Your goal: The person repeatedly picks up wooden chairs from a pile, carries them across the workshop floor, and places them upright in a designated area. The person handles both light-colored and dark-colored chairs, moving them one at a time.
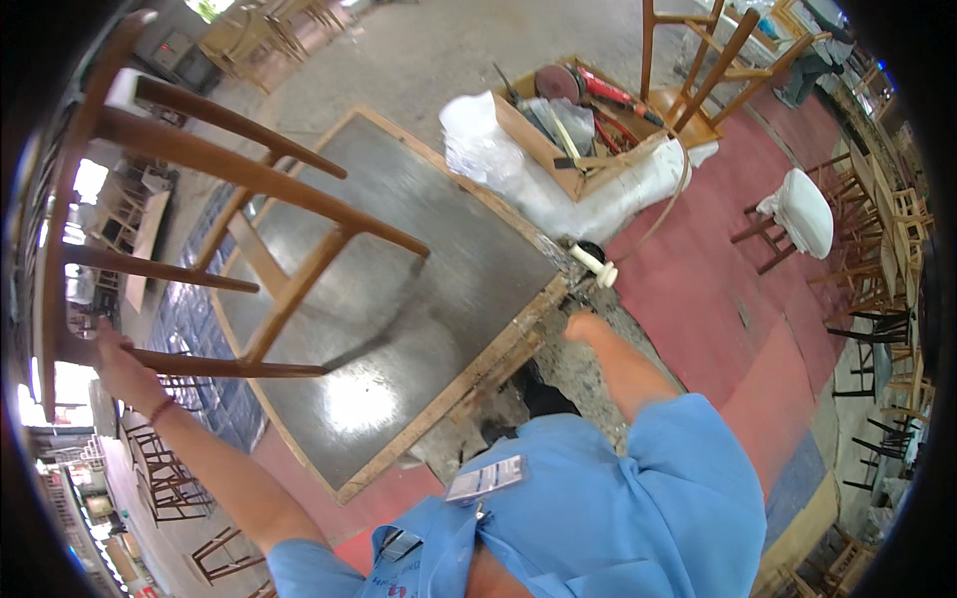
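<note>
The left hand (pixel 118 361) is gripping a rail of a dark wooden chair frame (pixel 249 189) at the far left, fingers wrapped around the wood; a red cord bracelet (pixel 162 408) is circling that wrist. The chair frame is tilting over the left edge of a workbench (pixel 419 259) — a grey, shiny sheet-metal top edged in pale wooden strips — with its legs and rungs stretching across the bench's left half and casting a shadow toward the middle. Whether any leg is resting on the top, I cannot tell.

Past the bench's far corner a white plastic sheet (pixel 498 149) is lying bunched up, and on it a shallow wooden crate (pixel 558 169) is holding tools: a disc grinder (pixel 558 82), a red-handled tool (pixel 613 92) and some dark bars. A second unfinished chair frame (pixel 698 70) is standing just behind the crate.

At the bench's right corner a small white spool-shaped object (pixel 596 264) is sitting, with a thin hose curving up from there. The right hand (pixel 583 324) is hovering just below that corner, near the spool but apart from it — it is seen from the back, and I cannot tell whether the fingers are curled or spread.

Further right, on the red floor, a stool with a white cushion (pixel 802 211) is standing, and stacked chair frames (pixel 887 259) are lining the right edge.
</note>
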A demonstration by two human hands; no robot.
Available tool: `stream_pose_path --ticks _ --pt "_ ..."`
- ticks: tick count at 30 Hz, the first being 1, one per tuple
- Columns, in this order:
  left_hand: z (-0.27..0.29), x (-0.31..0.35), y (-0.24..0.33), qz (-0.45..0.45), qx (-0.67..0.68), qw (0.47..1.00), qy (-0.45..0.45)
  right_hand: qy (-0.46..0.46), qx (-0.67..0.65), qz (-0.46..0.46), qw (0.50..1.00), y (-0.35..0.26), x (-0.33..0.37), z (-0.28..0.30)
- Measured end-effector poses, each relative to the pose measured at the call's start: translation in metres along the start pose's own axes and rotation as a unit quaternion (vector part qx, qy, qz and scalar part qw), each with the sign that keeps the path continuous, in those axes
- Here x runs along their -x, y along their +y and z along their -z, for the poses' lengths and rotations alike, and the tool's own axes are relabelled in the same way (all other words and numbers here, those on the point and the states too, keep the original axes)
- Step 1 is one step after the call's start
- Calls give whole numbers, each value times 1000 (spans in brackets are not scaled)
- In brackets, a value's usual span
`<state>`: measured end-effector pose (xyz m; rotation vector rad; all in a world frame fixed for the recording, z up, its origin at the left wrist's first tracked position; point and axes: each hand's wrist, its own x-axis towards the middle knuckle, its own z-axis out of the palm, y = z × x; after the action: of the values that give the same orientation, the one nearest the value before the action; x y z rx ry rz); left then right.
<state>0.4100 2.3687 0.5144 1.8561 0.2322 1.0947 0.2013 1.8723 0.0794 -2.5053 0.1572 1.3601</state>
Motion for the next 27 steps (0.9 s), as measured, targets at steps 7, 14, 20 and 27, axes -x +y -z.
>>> stream_pose_path --ticks 7,14,20,27 --pt "37 150 78 -20 88 993 -79 192 -456 619 610 -183 224 91" --pt "65 288 46 -378 124 883 -250 196 -722 618 240 -208 383 47" --pt "78 298 -17 4 246 880 -406 307 -801 422 294 -97 387 -86" --pt "38 297 -15 332 771 484 -249 364 -859 246 262 28 362 -231"
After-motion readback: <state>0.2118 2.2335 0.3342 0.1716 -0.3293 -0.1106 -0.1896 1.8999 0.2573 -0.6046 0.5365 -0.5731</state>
